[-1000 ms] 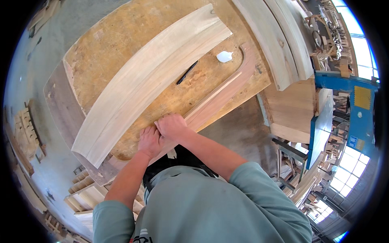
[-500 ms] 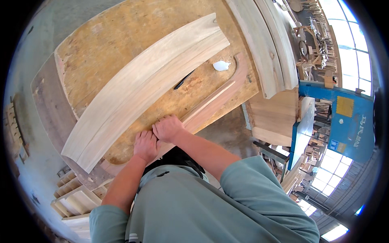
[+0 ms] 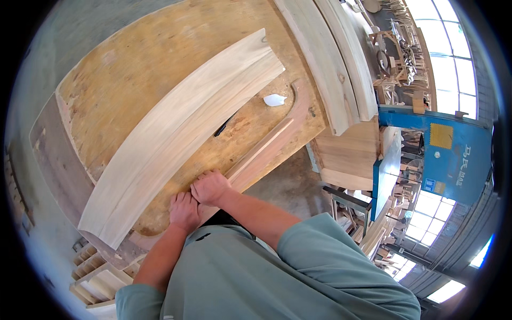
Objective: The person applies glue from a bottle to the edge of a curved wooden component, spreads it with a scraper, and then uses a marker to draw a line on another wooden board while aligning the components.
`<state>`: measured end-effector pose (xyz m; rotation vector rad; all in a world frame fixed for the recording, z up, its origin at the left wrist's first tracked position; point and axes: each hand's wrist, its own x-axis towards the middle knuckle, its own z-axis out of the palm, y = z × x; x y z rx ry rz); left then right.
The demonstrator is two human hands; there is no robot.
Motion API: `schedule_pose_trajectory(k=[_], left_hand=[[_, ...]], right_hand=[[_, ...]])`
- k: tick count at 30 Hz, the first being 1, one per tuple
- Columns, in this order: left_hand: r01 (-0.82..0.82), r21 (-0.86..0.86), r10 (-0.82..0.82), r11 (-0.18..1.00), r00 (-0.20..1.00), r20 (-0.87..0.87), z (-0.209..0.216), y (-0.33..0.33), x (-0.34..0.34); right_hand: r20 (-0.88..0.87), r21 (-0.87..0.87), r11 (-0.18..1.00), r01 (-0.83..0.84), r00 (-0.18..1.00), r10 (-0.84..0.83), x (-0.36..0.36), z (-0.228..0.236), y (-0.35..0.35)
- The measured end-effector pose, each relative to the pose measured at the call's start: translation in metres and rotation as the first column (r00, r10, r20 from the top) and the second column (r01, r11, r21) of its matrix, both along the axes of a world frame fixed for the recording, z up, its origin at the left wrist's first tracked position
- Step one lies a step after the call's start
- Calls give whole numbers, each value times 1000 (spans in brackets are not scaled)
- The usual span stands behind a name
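Observation:
Close to my body, a long reddish wooden piece with curved ends (image 3: 273, 148) lies along the near edge of the worktable. A pale narrow strip runs along its upper side. My left hand (image 3: 184, 210) and my right hand (image 3: 210, 188) sit side by side on its middle, touching each other. Their fingers curl over the piece; the thumbs and undersides are hidden. Beyond them rests a wide, pale curved board (image 3: 176, 138). Between board and wooden piece are a black pen (image 3: 222, 128), partly under the board's edge, and a small white flat object (image 3: 274, 100).
The worktable (image 3: 128, 69) has a worn yellow-brown top. Large pale planks (image 3: 320, 64) stand at its right end. Farther right is a blue machine (image 3: 450, 154). Wooden crates (image 3: 98, 280) sit on the floor at lower left, and stacked wood parts line the right background.
The table and its contents have shifted left and slightly down in view as the head turned. Both hands stay on the same wooden piece.

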<state>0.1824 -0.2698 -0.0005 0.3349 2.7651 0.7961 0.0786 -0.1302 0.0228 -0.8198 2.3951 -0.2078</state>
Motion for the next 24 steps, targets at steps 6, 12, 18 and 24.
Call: schedule_pose_trajectory(k=[6, 12, 18, 24], left_hand=[[-5, 18, 5, 1000, 1000, 1, -1, -1, -1], [1, 17, -1, 1000, 1000, 18, -4, 0, 1], [-12, 10, 12, 1000, 1000, -18, -3, 3, 0], [-19, 29, 20, 999, 999, -44, -5, 3, 1]], right_hand=[[27, -6, 1000, -5, 1000, 5, -2, 0, 0], [32, -21, 1000, -2, 999, 3, 0, -3, 3], [25, -32, 999, 2, 1000, -1, 1, -5, 4], [33, -32, 999, 12, 999, -11, 3, -9, 4]])
